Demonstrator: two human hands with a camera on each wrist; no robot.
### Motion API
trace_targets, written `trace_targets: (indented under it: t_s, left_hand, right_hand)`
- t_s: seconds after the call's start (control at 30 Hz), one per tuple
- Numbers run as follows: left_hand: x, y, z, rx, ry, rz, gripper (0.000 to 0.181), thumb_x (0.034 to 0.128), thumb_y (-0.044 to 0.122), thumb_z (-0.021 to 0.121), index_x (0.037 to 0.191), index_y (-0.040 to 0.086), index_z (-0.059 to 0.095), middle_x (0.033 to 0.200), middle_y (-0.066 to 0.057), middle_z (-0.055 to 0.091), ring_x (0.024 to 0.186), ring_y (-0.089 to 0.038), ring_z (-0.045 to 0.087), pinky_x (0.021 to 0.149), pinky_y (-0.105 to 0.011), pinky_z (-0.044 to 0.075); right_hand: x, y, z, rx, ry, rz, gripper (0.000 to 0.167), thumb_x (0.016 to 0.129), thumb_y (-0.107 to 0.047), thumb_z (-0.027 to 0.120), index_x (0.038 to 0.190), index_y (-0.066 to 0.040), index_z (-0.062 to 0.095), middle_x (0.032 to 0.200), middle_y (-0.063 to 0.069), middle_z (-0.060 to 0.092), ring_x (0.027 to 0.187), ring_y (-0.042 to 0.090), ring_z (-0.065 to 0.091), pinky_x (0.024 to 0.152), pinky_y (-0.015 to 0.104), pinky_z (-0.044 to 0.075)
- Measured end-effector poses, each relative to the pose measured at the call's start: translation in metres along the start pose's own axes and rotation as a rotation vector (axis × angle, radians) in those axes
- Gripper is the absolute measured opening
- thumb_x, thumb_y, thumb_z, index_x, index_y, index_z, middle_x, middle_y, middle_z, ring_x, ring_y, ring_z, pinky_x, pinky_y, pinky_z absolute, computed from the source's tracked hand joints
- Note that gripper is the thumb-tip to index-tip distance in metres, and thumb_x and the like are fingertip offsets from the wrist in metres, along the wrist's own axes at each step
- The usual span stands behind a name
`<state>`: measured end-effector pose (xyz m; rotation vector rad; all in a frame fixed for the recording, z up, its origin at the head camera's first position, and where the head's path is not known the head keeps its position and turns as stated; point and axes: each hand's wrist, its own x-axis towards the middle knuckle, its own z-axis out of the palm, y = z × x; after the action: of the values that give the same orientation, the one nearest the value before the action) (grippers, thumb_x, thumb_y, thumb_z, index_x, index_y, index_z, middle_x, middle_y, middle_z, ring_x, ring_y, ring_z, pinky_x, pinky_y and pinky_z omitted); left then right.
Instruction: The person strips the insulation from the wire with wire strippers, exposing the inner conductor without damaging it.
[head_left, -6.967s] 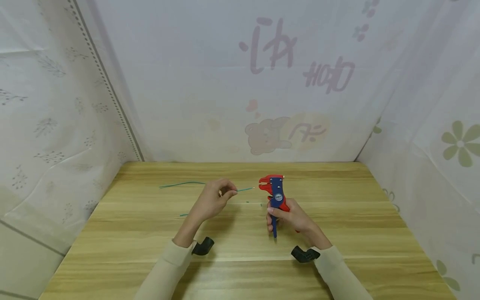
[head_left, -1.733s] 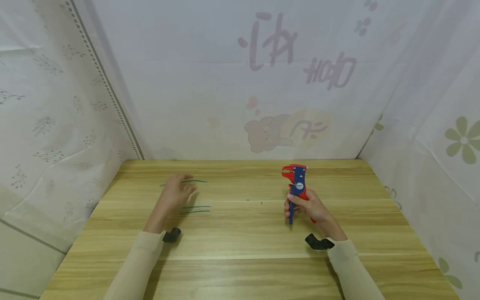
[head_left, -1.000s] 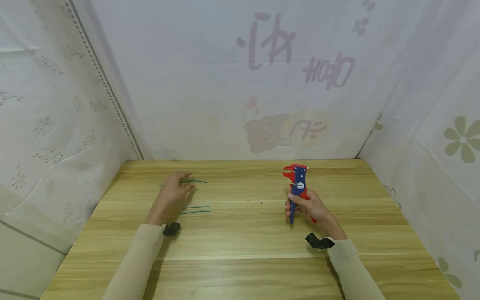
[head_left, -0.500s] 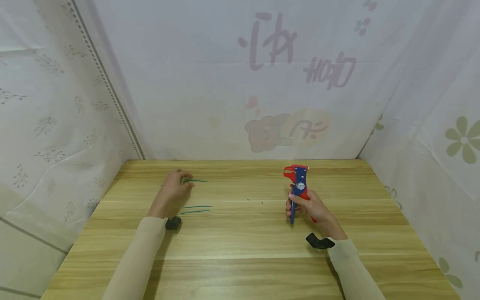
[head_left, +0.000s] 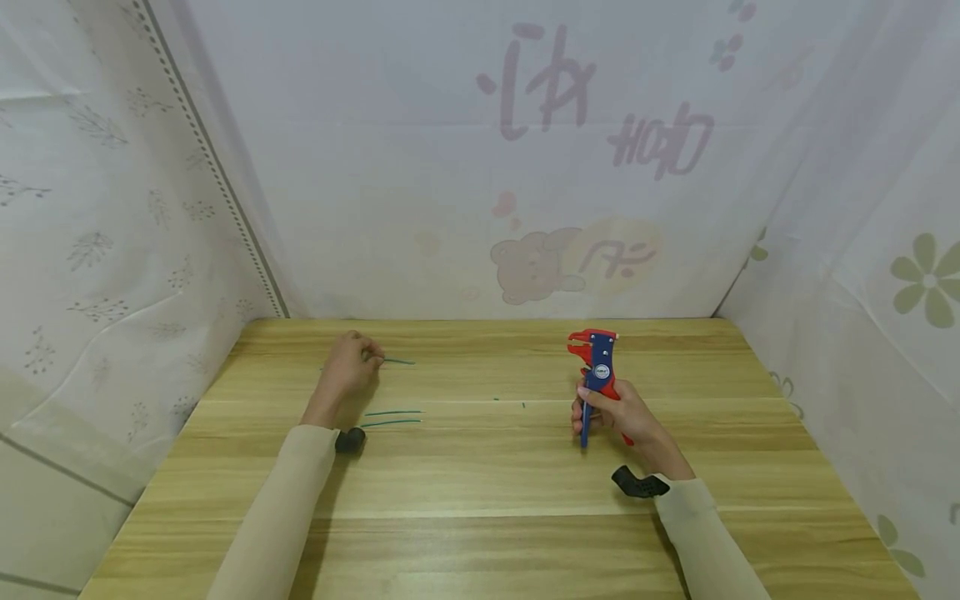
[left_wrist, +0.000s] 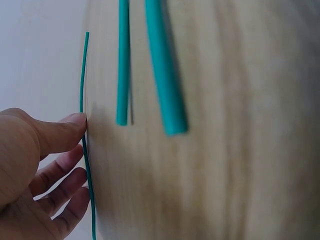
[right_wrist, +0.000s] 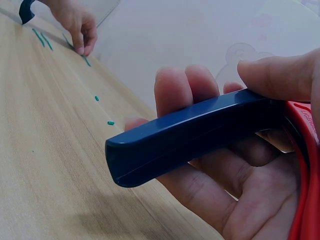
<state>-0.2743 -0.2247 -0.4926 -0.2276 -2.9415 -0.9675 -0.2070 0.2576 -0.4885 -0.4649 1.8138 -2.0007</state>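
At the back left of the table my left hand point(head_left: 351, 364) pinches a thin green wire point(head_left: 400, 362) between thumb and forefinger; in the left wrist view this wire point(left_wrist: 82, 75) runs past the fingertips, against the tabletop. Two shorter green wires point(head_left: 393, 412) lie side by side nearer me, pale at their right ends. On the right, my right hand point(head_left: 626, 417) grips a blue and red wire stripper point(head_left: 600, 367) upright by its handles, its red jaws open and pointing left. The right wrist view shows my fingers around the blue handle point(right_wrist: 185, 130).
Two tiny green pieces point(head_left: 523, 405) lie on the wooden table point(head_left: 480, 483) between the hands. Patterned cloth point(head_left: 375, 167) hangs behind the table and at both sides. A black device point(head_left: 350, 441) sits at each wrist.
My left hand went from holding a wire near the middle to the back left, where its fingers closed on another wire. Two wires lie nearer me. The stripper moved right, then stayed there.
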Motion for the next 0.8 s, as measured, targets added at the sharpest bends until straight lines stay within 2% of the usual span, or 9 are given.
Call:
trace_targets:
  t_s: [0.2,0.5,0.67,0.8]
  left_hand:
    - [-0.0002,0.0012,-0.0012,0.02,0.002,0.026,0.014,0.1021,0.009,0.06,0.101,0.001,0.072,0.124,-0.022,0.059,0.119,-0.04,0.046,0.101,-0.057,0.044]
    - [-0.0009,0.0027,-0.0021,0.042,-0.014,0.003,0.012,0.1027,0.01,0.061,0.099,0.004,0.07,0.12,-0.021,0.058,0.116,-0.039,0.049,0.094,-0.054,0.045]
    - [-0.0035,0.0058,-0.0029,0.022,-0.023,-0.004,0.011,0.1029,0.008,0.059,0.1,0.003,0.068,0.111,-0.018,0.06,0.11,-0.036,0.051,0.09,-0.05,0.047]
    - [-0.0063,0.0077,-0.0033,-0.015,-0.04,-0.025,0.012,0.1025,0.006,0.056,0.102,0.004,0.067,0.103,-0.015,0.066,0.098,-0.032,0.06,0.084,-0.045,0.052]
  right_hand:
    - [-0.0004,0.0007,-0.0007,-0.005,0.013,0.016,0.045,0.109,-0.022,0.053,0.131,0.013,0.037,0.089,0.002,0.072,0.079,0.018,0.074,0.082,0.039,0.063]
    - [0.0,0.001,0.0001,-0.015,0.032,0.036,0.055,0.108,-0.024,0.054,0.134,0.018,0.03,0.088,0.002,0.071,0.078,0.019,0.075,0.082,0.041,0.063]
    - [-0.0002,0.0012,-0.0001,-0.008,0.028,0.028,0.053,0.108,-0.023,0.054,0.133,0.018,0.031,0.087,0.003,0.071,0.078,0.019,0.075,0.081,0.041,0.063]
    - [-0.0005,0.001,-0.0003,0.003,0.014,0.021,0.048,0.108,-0.022,0.053,0.131,0.015,0.034,0.088,0.003,0.071,0.078,0.019,0.075,0.081,0.041,0.064]
